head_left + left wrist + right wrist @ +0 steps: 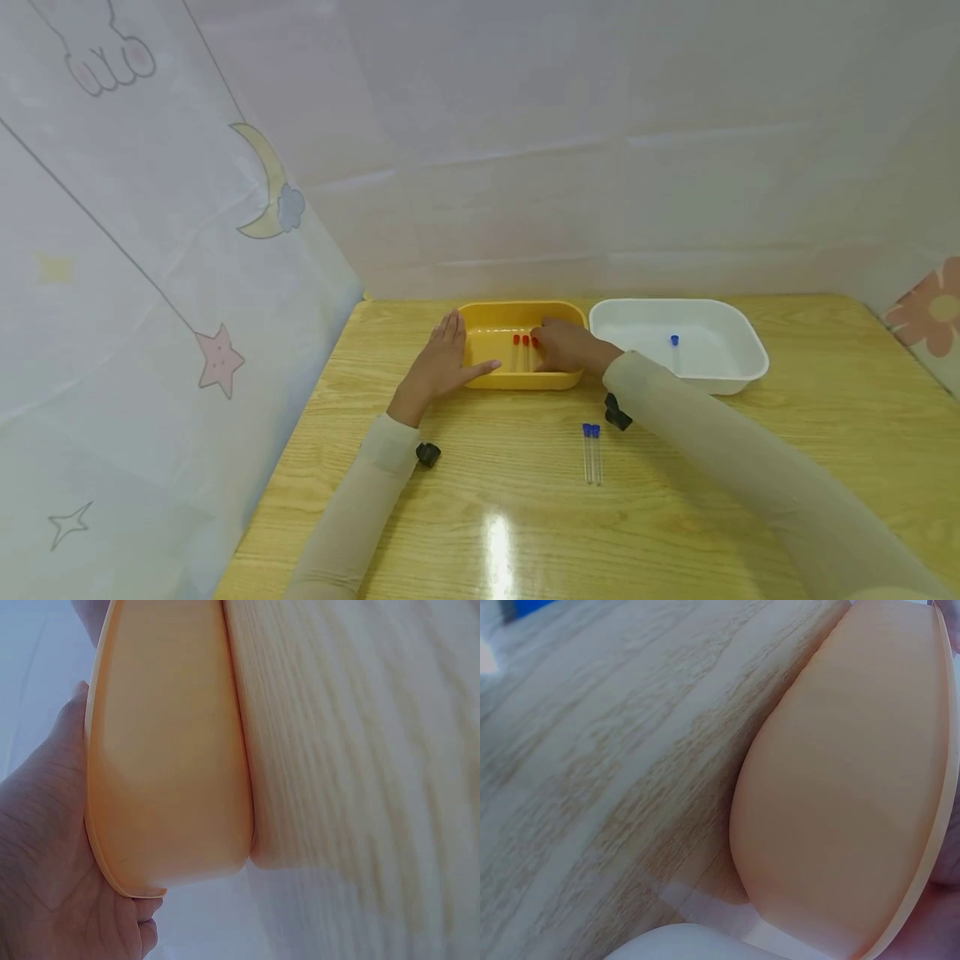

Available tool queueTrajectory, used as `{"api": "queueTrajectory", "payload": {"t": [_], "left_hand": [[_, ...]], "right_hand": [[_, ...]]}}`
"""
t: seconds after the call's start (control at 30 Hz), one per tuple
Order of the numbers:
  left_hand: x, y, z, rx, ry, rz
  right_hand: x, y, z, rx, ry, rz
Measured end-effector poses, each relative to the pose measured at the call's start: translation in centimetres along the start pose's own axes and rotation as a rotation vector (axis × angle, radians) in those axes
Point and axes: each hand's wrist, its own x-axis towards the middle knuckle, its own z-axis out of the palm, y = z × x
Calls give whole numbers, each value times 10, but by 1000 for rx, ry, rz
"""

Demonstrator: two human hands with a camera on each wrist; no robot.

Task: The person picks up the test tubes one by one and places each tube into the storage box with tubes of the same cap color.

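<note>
My left hand (444, 358) rests on the left end of a yellow plastic tray (521, 382), its fingers straight along the rim and the thumb reaching over the front edge. In the left wrist view that hand (52, 840) lies against the tray's rim. Inside the tray are red-capped test tubes (516, 354), side by side and upright in the picture. My right hand (564, 343) reaches into the tray's right part, fingers and thumb at the rightmost red-capped tube (535, 342), which they seem to pinch and partly cover.
A white tray (720, 385) stands right of the yellow one, with a blue-capped test tube (675, 341) inside. Two blue-capped test tubes (592, 454) lie on the wooden table (510, 467) in front. A printed cloth (525, 208) hangs behind the table.
</note>
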Motion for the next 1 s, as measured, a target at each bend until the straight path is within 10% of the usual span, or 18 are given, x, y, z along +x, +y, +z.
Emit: {"api": "queueTrajectory", "payload": {"t": [0.57, 1.0], "left_hand": [[3, 1, 1, 31, 7, 5], [2, 2, 2, 30, 4, 1]], "right_hand": [[-3, -2, -11, 71, -43, 141], [-12, -4, -18, 3, 69, 90]]}}
